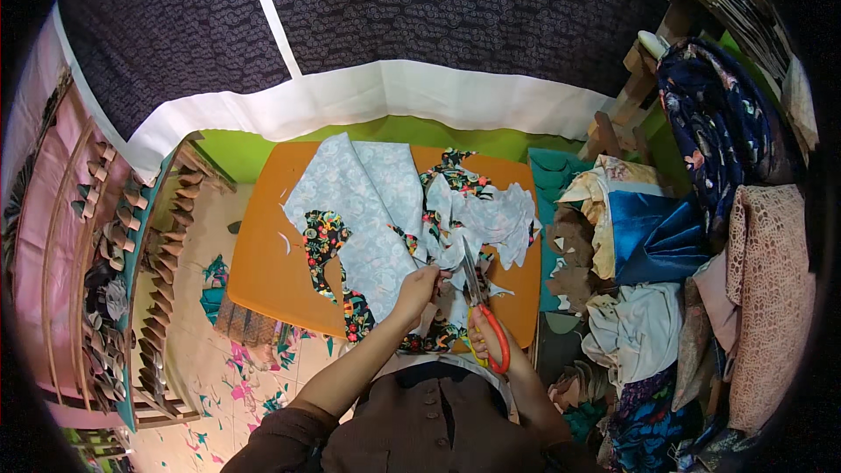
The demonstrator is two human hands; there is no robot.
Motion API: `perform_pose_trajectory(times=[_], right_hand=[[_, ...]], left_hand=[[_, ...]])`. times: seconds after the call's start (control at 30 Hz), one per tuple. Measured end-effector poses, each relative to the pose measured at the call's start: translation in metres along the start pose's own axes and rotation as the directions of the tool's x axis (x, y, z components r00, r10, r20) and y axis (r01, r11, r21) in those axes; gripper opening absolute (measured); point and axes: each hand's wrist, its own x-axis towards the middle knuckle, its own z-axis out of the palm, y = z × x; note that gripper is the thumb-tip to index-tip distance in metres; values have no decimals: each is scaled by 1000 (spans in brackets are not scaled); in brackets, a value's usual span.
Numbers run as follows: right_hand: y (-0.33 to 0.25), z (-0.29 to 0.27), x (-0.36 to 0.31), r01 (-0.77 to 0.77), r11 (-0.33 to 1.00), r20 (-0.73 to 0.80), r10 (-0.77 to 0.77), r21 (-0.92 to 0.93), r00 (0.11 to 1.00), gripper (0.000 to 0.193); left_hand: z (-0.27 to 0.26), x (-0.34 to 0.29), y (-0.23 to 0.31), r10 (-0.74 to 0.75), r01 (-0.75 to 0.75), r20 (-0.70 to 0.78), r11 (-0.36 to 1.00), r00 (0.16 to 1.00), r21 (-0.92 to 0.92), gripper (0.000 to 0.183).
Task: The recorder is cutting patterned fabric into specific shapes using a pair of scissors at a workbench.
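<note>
My left hand (415,291) pinches the edge of a pale blue-white patterned fabric (363,210) spread over an orange table (263,250). My right hand (484,331) grips a pair of scissors (496,338) with red and yellow handles. Their metal blades are apart and point away from me, just right of my left hand, among loose cloth. Black floral fabric (322,243) shows under and around the pale cloth. Further right lies a cut piece of pale cloth (506,217). Whether the blades touch the fabric is hard to make out.
Racks at left hold rows of shoe forms (160,285). Scraps (241,368) litter the tiled floor. At right, folded fabrics pile up, among them a shiny blue cloth (657,236) and a white cloth (638,333). A dark patterned curtain (455,17) hangs beyond the table.
</note>
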Motion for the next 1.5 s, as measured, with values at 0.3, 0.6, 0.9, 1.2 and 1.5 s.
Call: perform_pose_trajectory(times=[0.3,0.6,0.9,1.2,1.5], right_hand=[[1,4,-4,-18,989,-25,15,-146,1000,32],[8,0,-6,66,995,-8,-67,-77,998,33],[14,-8,-3,11,1000,152,-8,-15,988,27],[12,-10,-1,117,992,163,-108,-50,981,27],[7,-15,-6,115,988,210,-91,-106,974,33]], left_hand=[[-4,14,4,-211,366,311,699,927,-614,21],[14,-4,34,75,-2,108,831,991,-556,16],[8,-1,34,293,-287,27,948,956,-137,16],[7,-10,43,340,-348,112,935,934,64,14],[1,-15,50,310,-354,228,917,923,183,15]])
